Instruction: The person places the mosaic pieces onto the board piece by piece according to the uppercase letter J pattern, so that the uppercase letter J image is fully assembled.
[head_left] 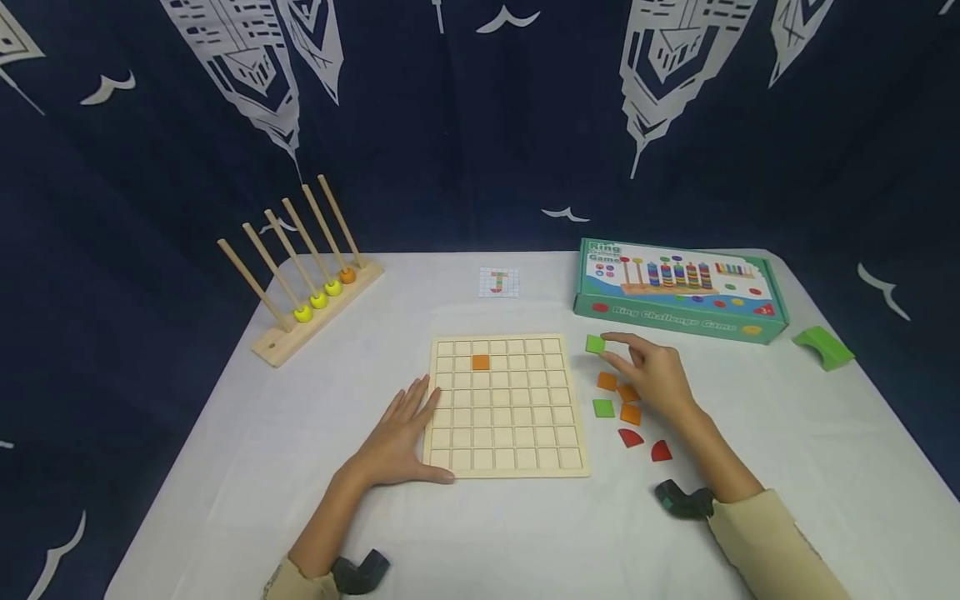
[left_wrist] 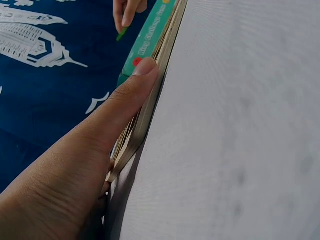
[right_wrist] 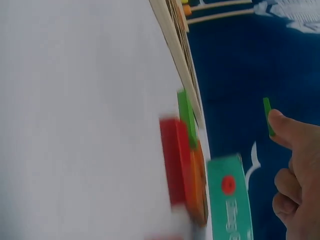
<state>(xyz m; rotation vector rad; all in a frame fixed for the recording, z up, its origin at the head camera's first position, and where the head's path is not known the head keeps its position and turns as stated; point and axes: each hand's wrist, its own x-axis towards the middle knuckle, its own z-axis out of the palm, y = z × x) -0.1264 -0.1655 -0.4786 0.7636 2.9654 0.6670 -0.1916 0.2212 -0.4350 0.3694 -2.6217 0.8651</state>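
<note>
A square wooden grid board lies flat on the white table, with one orange square tile in a cell of its second row. My left hand rests on the board's left edge, fingers straight and thumb along the near corner. Beyond the board's right side my right hand pinches a green square tile between thumb and fingertips. The right wrist view shows that green tile raised above the table. Below this hand lie several orange tiles, another green tile and two red quarter-round pieces.
A Ring Challenge Game box stands at the back right, with a green arch block beside it. A wooden peg rack with yellow and orange beads is at the back left. A small card marked J lies behind the board.
</note>
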